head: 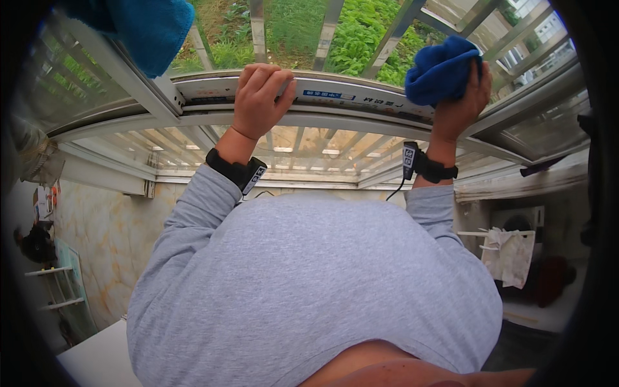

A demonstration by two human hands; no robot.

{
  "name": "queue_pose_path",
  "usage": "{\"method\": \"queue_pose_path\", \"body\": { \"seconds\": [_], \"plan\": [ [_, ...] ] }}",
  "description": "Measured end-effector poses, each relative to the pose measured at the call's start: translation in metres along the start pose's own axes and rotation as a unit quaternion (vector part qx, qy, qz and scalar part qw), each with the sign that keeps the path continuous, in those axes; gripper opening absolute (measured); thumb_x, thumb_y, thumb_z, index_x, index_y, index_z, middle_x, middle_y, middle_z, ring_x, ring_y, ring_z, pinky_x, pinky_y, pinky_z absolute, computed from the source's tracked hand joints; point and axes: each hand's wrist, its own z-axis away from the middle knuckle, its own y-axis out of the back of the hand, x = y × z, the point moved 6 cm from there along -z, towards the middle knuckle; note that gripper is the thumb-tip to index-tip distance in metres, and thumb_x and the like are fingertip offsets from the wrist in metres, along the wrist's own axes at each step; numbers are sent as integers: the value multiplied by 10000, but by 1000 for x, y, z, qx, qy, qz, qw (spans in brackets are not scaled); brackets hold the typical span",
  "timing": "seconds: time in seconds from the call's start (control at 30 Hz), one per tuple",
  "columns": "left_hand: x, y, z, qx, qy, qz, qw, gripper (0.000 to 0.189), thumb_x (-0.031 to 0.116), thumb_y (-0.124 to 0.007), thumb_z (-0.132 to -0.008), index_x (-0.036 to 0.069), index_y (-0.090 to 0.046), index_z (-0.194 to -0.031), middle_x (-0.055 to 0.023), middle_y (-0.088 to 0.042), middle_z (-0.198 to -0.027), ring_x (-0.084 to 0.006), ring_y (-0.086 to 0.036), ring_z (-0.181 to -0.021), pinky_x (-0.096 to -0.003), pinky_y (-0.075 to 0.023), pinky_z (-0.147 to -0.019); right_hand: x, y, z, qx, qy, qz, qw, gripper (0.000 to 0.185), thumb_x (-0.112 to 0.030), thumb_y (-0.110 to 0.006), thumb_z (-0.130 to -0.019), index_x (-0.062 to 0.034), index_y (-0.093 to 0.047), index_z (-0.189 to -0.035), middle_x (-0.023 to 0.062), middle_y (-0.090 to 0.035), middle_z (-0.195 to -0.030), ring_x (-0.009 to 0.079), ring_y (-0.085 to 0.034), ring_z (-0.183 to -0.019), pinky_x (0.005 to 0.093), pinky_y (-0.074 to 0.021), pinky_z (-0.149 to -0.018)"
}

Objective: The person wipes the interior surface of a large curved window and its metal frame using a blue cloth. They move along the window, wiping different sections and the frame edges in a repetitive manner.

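Observation:
In my right hand (462,109) is a bunched dark blue cloth (440,72), held up at the right end of a window rail. My left hand (261,99) rests on that white window frame rail (358,99), its fingers curled over the far edge. The rail bears printed stickers and some dirt. A teal cloth (150,36) hangs at the upper left; what it hangs from is out of view. Black straps with small boxes circle both of my wrists.
Metal security bars (258,34) stand outside, with green plants (367,38) beyond. Sliding window panes (92,92) flank me. Lower left, a ladder-like rack (55,288) stands by the marbled wall (111,242). At right, a stained white cloth (508,256) hangs near a front-loading appliance (520,217).

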Motion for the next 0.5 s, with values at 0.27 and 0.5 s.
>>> {"method": "queue_pose_path", "body": {
  "seconds": [0.27,0.5],
  "plan": [
    [-6,12,-9,-71,53,121,989,62,101,-712,-846,66,-707,-897,-75,-671,-954,-263,-610,-927,-354,-495,-818,-38,-1,-38,60,-13,-153,986,548,-76,-720,-810,-93,-565,-1335,140,-584,-1341,323,-494,-1299,445,-363,-1106],
    [44,85,-55,-43,-31,500,864,368,193,-570,-983,-70,-544,-1240,-216,-587,-1164,-222,-612,-928,-334,-527,-755,-130,-22,-17,-84,39,-99,991,861,-296,-783,-756,-166,-401,-1516,185,-329,-1570,453,-275,-1445,597,-212,-1167]
  ]
}}
